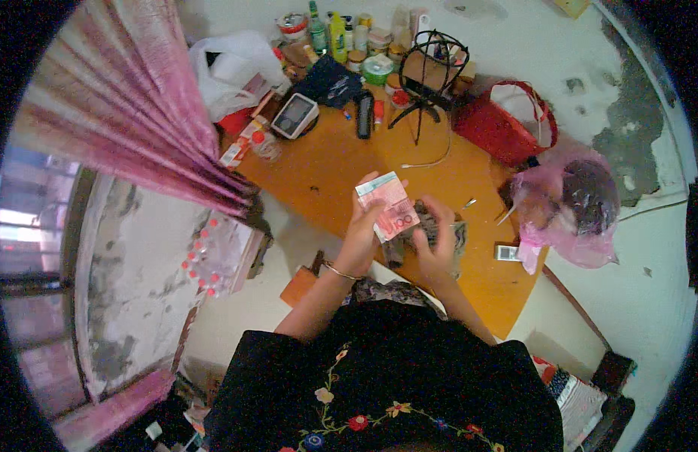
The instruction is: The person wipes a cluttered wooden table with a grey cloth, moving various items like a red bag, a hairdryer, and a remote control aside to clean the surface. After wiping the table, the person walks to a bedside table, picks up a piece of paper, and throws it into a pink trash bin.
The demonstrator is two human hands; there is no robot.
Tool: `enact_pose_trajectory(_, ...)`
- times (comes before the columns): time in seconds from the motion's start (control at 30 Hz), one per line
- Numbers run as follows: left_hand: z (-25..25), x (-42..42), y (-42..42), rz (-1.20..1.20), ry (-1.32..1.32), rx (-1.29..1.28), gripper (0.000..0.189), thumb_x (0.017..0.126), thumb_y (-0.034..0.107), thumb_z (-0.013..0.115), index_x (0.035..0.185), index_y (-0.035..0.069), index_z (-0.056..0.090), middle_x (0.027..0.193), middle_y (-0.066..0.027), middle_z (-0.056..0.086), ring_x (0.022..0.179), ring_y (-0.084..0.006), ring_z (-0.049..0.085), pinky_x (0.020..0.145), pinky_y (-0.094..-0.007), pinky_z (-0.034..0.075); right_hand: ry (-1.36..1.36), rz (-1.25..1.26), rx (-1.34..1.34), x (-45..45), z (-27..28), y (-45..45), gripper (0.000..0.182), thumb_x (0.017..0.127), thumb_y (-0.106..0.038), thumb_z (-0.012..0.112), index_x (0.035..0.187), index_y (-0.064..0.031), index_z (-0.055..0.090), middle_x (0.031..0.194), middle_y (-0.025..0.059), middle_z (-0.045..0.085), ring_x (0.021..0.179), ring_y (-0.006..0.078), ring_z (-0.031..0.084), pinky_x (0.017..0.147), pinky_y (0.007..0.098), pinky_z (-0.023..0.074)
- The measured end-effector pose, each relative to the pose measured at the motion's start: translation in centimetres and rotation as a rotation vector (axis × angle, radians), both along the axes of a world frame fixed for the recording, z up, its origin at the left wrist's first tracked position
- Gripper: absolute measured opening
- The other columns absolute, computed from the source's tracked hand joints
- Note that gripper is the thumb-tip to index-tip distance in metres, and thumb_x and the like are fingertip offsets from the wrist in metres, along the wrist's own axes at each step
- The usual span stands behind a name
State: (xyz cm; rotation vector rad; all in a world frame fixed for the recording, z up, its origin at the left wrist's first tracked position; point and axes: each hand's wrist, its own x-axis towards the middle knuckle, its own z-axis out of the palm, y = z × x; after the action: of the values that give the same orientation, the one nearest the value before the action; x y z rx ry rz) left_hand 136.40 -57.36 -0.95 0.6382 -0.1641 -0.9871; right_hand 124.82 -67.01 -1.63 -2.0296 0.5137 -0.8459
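Note:
My left hand (360,234) grips a pink banknote (390,210), perhaps folded or several together, with the thumb laid across its face. A pale greenish strip shows along its upper edge. Just right of the banknote is my right hand (439,243), fingers apart and curved, with nothing visible in it. Beneath that hand, a dark patterned cloth item (459,240) lies on the orange-brown wooden table (337,164); much of it is hidden, so I cannot tell whether it is a pouch.
A black wire stand (433,73), bottles (337,37) and a white-framed device (295,116) stand at the back. To the right are a red bag (496,124), a pink plastic bag (575,209) and a small white box (506,252). A pink curtain (156,124) hangs left.

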Motion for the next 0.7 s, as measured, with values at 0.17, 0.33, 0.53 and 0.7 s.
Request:
enact_pose_trajectory(0.17,-0.4,-5.6,2.4,0.081,-0.077,0.105,0.035,0.099,0.014,0.04,0.132,0.016,0.028,0.132,-0.0175,0.049,0.118,-0.0267,0.052,0.097,-0.0378,0.045,-0.095,0.149,0.647,-3.4,-3.8,1.9,0.032,0.082,-0.004,0.066,0.112,-0.0025,0.054,0.095,0.0046,0.061,0.09,0.0115,0.055,0.081,0.0263,0.0449)
enact_pose_trajectory(0.33,-1.3,-10.6,3.8,0.12,-0.077,0.168,0.045,0.1,0.027,0.042,0.138,0.017,0.02,0.133,-0.0141,0.05,0.116,-0.0237,0.053,0.097,-0.0352,0.043,-0.047,0.05,0.174,-6.9,-2.7,3.8,0.025,0.078,-0.007,0.067,0.102,-0.0051,0.06,0.095,0.0092,0.062,0.09,0.0225,0.06,0.078,0.0336,0.0488)
enact_pose_trajectory(0.53,-0.3,-14.0,3.5,0.07,-0.244,0.248,0.045,0.099,0.033,0.043,0.134,0.008,0.029,0.135,-0.0135,0.049,0.113,-0.0203,0.054,0.094,-0.0328,0.044,-0.021,0.165,-0.295,-10.6,-2.5,4.4,0.025,0.071,-0.006,0.072,0.094,-0.005,0.062,0.11,0.0108,0.055,0.099,0.0324,0.054,0.083,0.0406,0.045)
enact_pose_trajectory(0.7,-2.4,-12.8,3.0,0.046,-0.114,0.181,0.034,0.096,0.032,0.049,0.115,0.005,0.047,0.135,-0.0149,0.049,0.113,-0.0202,0.053,0.093,-0.0313,0.045,-0.009,0.213,-0.009,-11.2,-2.3,4.0,0.036,0.078,-0.006,0.069,0.111,-0.0049,0.055,0.116,0.0109,0.052,0.097,0.0257,0.056,0.082,0.0355,0.0464)
